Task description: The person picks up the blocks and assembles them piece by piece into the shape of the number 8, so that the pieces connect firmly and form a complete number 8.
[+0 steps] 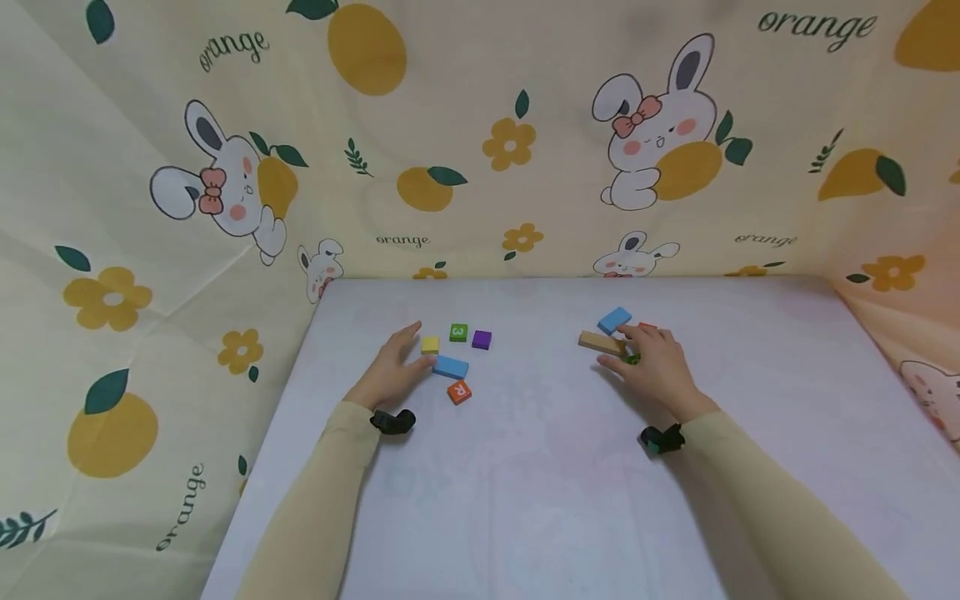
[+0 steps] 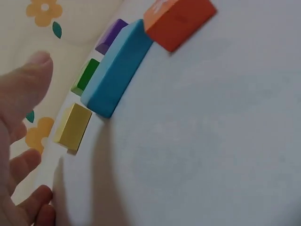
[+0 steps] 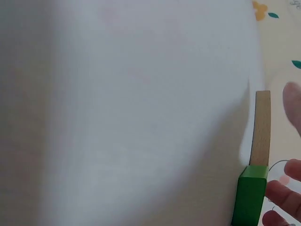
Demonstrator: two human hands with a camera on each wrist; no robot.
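My left hand [image 1: 392, 371] is spread beside a yellow block [image 1: 430, 345] and a light blue oblong block [image 1: 451, 367]. In the left wrist view its thumb [image 2: 28, 82] stays apart from both, with nothing held. Close by lie a green block [image 1: 458, 332] marked 3, a purple block [image 1: 482, 339] and an orange block [image 1: 459, 392] marked R. Over a plain wooden strip [image 1: 598, 342] and a green block [image 3: 250, 195] reaches my right hand [image 1: 660, 367], thumb and fingers apart. Whether it touches either one is unclear. The fingers partly hide an orange block [image 1: 648, 327].
Behind the wooden strip sits another light blue block [image 1: 614, 320]. The blocks lie on a white table [image 1: 525, 467]. A cloth [image 1: 465, 108] printed with rabbits and oranges hangs at its back and sides. Each wrist bears a small black device [image 1: 393, 422].
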